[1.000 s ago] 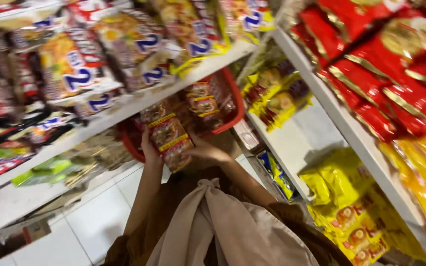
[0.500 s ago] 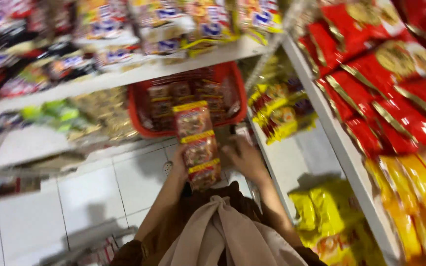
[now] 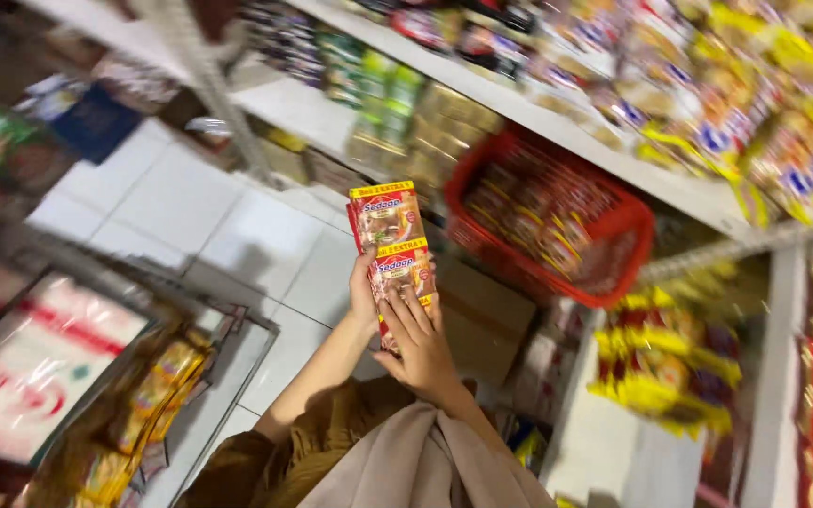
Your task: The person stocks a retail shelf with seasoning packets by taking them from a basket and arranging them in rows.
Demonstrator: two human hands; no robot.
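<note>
At mid-frame I grip the stack of noodle packets with left hand and right hand fingers wrapped round its lower edges; it looks light, crinkly and slippery.

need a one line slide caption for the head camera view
Both hands, left hand and right hand, hold a stack of noodle packets above a white tiled floor, red basket under the shelf.

white shelf: snack packets | tiled floor: red basket; cardboard box
</note>
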